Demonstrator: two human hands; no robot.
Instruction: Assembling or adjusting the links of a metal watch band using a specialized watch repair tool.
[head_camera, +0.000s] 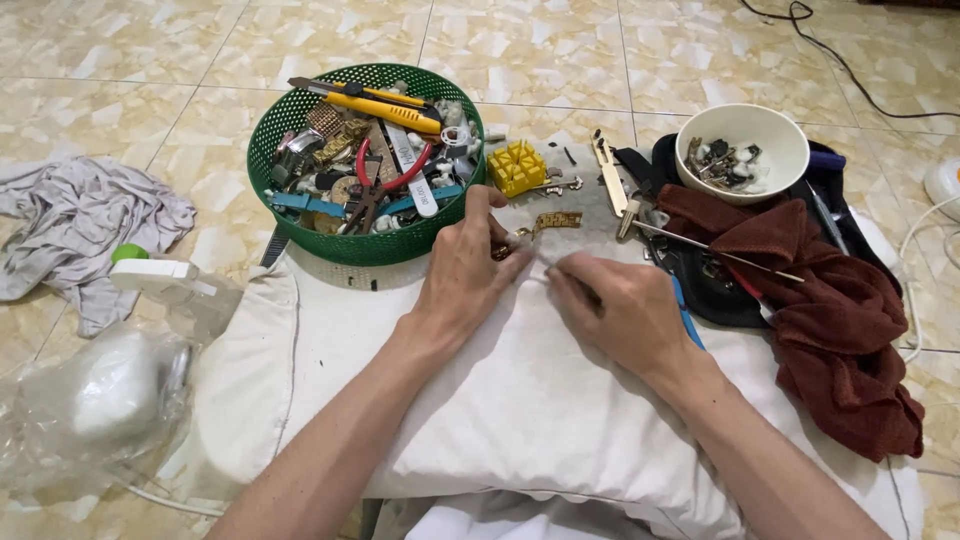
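the left hand (462, 268) pinches one end of a gold watch band (545, 224) near the far edge of the white pillow (520, 400). the right hand (622, 312) grips a thin tool (536, 257) and its tip touches the band. a green basket (300, 100) full of tools sits at the pillow's far left corner.

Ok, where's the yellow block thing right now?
The yellow block sits on the white pillow, just right of the green basket, beyond the left hand.
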